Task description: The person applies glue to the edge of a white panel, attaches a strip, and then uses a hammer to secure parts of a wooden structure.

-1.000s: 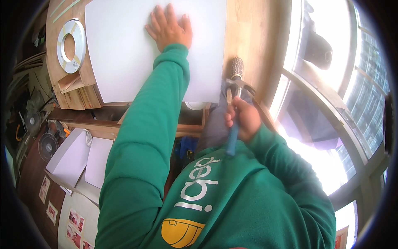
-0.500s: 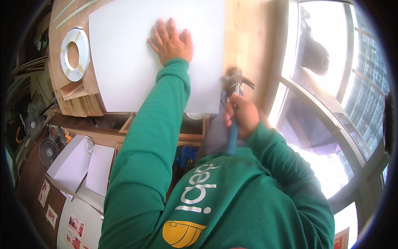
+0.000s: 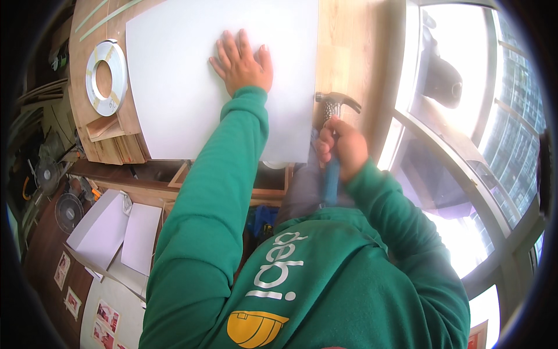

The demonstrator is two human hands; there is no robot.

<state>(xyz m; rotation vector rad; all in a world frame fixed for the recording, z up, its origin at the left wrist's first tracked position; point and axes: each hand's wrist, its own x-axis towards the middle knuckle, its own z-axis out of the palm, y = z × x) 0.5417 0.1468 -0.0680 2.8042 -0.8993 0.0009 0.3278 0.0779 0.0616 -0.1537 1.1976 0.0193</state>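
A large white panel [image 3: 180,87] lies flat on the wooden workbench. My left hand [image 3: 246,67] rests palm down on it, fingers spread. Beside the panel's right edge, my right hand [image 3: 344,148] is wrapped round the handle of a claw hammer [image 3: 338,99]. The hammer's metal head points away from me, its face close to the panel's edge and its claw to the right. Part of the blue handle shows below my fist, in front of my trouser leg.
A roll of white edge banding [image 3: 117,81] lies left of the panel, near a stack of wooden pieces [image 3: 119,150]. An open white box [image 3: 104,221] and a small fan [image 3: 69,213] stand lower left. A bright window [image 3: 453,52] runs along the right.
My right hand and the hammer have moved slightly away from my body, and the hammer head now shows more clearly. My left hand stays flat on the panel.
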